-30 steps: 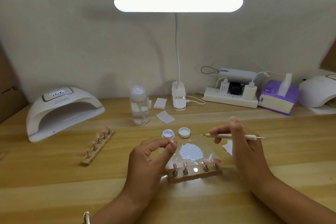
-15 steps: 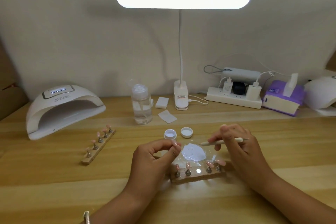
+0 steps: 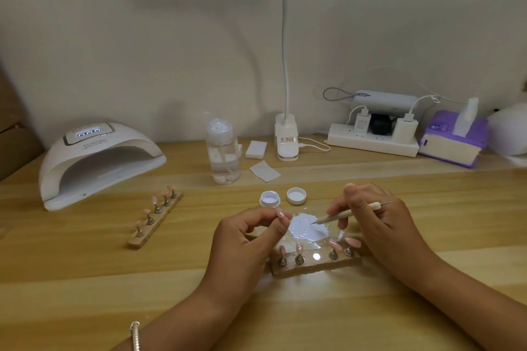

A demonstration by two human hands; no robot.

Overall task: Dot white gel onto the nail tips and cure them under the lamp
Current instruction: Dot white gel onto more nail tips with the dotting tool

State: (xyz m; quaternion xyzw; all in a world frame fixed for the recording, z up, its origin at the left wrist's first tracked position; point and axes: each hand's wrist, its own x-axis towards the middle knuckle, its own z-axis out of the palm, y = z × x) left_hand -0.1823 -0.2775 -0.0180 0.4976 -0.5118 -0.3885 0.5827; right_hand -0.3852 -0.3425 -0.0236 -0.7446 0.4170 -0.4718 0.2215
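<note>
My left hand (image 3: 245, 239) pinches a pink nail tip (image 3: 280, 212) between thumb and fingers, held above the table. My right hand (image 3: 379, 219) grips a dotting tool (image 3: 346, 213) whose point touches the patch of white gel (image 3: 306, 229) on a clear sheet. Just in front lies a wooden holder (image 3: 315, 265) with several pink nail tips on pegs and one bare peg. An open gel pot (image 3: 269, 198) and its lid (image 3: 296, 195) sit behind the sheet. The white curing lamp (image 3: 97, 159) stands at the far left.
A second wooden holder (image 3: 155, 221) with several pink tips lies left of centre. At the back are a clear pump bottle (image 3: 223, 151), white pads (image 3: 264, 171), the desk lamp's base (image 3: 286, 141), a power strip (image 3: 373, 142) and a purple tissue pack (image 3: 453, 139).
My right hand has swung the dotting tool down from level until its point meets the white gel. My left hand keeps its pinch on the nail tip.
</note>
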